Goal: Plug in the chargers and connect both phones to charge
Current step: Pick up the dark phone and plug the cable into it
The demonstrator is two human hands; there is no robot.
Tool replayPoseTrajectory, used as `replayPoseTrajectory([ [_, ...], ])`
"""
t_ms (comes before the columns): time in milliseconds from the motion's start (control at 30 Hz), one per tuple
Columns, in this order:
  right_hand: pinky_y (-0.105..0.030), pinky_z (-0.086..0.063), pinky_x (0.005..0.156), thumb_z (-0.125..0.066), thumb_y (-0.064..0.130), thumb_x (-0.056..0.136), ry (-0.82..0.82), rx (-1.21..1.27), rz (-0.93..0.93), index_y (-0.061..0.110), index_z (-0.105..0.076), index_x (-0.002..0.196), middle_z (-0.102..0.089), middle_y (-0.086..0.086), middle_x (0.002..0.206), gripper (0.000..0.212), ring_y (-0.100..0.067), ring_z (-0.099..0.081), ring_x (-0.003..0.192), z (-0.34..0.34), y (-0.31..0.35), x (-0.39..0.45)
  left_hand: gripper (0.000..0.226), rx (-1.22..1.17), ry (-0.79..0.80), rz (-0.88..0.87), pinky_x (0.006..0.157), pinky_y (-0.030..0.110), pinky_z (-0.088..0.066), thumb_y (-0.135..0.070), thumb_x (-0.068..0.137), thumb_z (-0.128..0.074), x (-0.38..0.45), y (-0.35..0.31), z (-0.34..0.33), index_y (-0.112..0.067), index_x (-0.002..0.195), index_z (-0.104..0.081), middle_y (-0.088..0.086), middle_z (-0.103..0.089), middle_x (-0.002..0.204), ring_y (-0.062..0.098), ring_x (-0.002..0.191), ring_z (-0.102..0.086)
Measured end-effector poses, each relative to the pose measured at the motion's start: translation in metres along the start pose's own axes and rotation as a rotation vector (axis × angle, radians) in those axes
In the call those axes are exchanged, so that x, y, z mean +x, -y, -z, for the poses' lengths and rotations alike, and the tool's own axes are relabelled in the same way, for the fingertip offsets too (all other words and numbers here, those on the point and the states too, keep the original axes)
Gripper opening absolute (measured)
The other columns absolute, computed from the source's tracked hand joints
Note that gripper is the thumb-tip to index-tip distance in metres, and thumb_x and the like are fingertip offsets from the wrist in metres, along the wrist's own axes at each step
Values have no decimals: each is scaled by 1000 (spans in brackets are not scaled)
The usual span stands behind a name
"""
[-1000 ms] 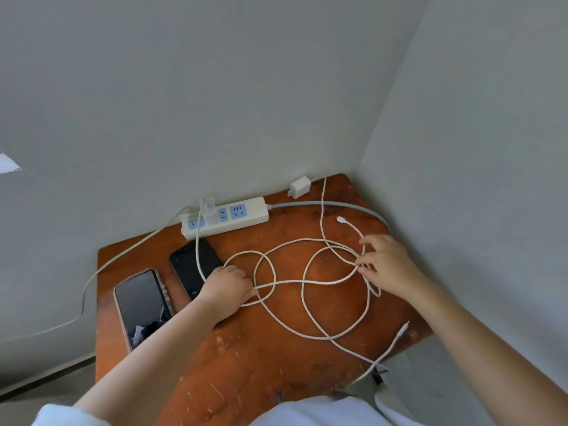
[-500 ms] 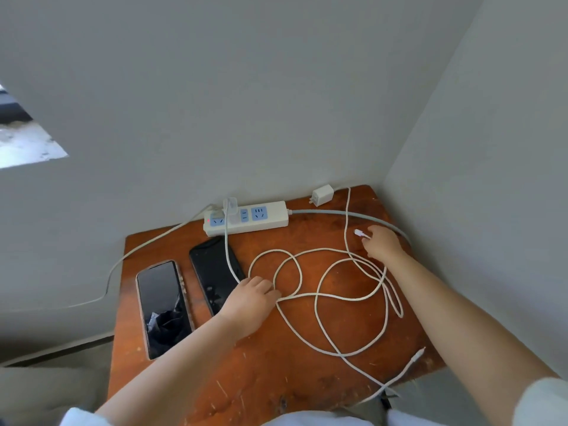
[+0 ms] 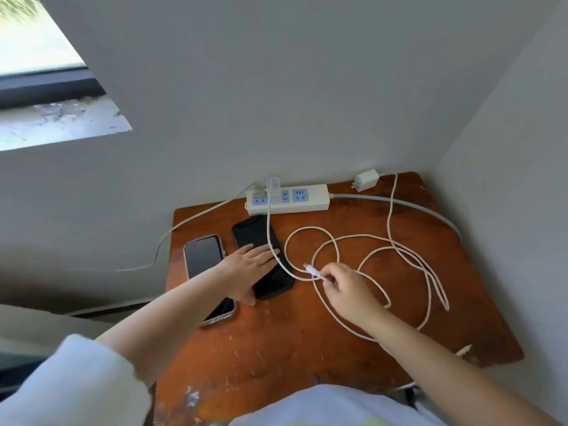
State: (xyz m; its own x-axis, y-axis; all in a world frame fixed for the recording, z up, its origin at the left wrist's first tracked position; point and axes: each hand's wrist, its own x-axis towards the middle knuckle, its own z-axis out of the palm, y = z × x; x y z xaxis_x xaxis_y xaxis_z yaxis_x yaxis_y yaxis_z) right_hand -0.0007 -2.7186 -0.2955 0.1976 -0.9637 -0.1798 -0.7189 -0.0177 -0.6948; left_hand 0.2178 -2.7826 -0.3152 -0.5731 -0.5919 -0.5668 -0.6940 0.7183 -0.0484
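Two phones lie face up on the brown table [image 3: 307,348]: a black phone [image 3: 270,284] and, left of it, a light-edged phone [image 3: 203,256]. My left hand [image 3: 249,269] rests flat across both, fingers apart. My right hand [image 3: 347,287] pinches the connector end of a white cable [image 3: 313,272], its tip aimed left at the black phone. At the back lies a white power strip [image 3: 289,198], with one charger [image 3: 273,187] plugged in; that charger's cable crosses the black phone. A second white charger [image 3: 365,179] lies unplugged at the back right. Tangled cable loops [image 3: 399,256] cover the table's right half.
The table stands in a corner, walls behind and on the right. The strip's grey cord [image 3: 415,207] curves along the right edge, and a loose connector [image 3: 464,350] hangs near the front right corner. A window [image 3: 37,72] is at upper left.
My right hand took a cable connector at the back right and carried it left toward the black phone. My left hand moved from the cable onto the phones. The view shifted left.
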Motion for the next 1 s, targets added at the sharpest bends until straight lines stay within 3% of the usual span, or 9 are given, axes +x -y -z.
replayPoseTrajectory([
  [167,-23,-45,70,-42,16,96,-44,-77,-79,8,-57,117,-61,-10,113,27,-19,-59,94,-12,-9,-14,111,155,123,-154,113,40,-1,-37,66,-76,19,-2,28,-11,142,0,10,0,154,25,140,4],
  [267,-19,-42,68,-45,14,95,-73,-88,-67,7,-59,115,-62,-12,110,26,-20,-59,91,-12,-13,-18,105,224,120,-237,113,39,-10,-33,65,-79,20,-5,33,-4,140,-12,19,-13,151,32,139,-9],
  [367,-14,-38,68,-47,12,94,-82,-61,-9,5,-60,114,-62,-13,107,24,-18,-58,90,-14,-13,-20,100,258,91,-292,112,40,-13,-36,69,-75,15,-6,34,-2,140,-14,21,-18,150,35,138,-13],
  [567,-19,-43,66,-51,7,92,-152,-66,125,1,-63,108,-66,-16,98,22,-25,-63,84,-14,2,-24,99,22,-67,-266,112,35,-10,-52,71,-67,-10,-11,30,-7,141,-12,14,-20,151,29,138,-15],
  [700,-21,-51,45,-59,5,78,-229,-111,278,-1,-70,87,-68,-14,69,15,-23,-64,54,-7,20,-36,102,-133,-167,-154,110,27,-9,-63,70,-59,-25,-11,32,-14,143,-6,6,-13,153,22,139,-8],
  [767,-21,-51,38,-62,6,74,-279,-157,316,0,-71,79,-66,-12,61,12,-19,-61,48,-6,28,-40,104,-185,-187,-107,110,27,-11,-65,68,-60,-30,-12,36,-16,143,-6,5,-14,153,21,140,-8],
  [867,-25,-52,43,-71,4,70,-344,-247,346,2,-72,72,-66,-11,56,3,-21,-62,47,-2,36,-41,105,-212,-198,-72,110,30,-16,-65,66,-62,-32,-15,40,-16,143,-9,5,-18,153,22,139,-12],
  [1000,-32,-51,57,-84,4,58,-414,-383,323,6,-74,68,-69,-7,55,14,-21,-65,52,-1,40,-42,103,-259,-224,-23,109,33,-21,-65,65,-63,-31,-20,42,-16,142,-13,5,-23,151,24,138,-16],
])
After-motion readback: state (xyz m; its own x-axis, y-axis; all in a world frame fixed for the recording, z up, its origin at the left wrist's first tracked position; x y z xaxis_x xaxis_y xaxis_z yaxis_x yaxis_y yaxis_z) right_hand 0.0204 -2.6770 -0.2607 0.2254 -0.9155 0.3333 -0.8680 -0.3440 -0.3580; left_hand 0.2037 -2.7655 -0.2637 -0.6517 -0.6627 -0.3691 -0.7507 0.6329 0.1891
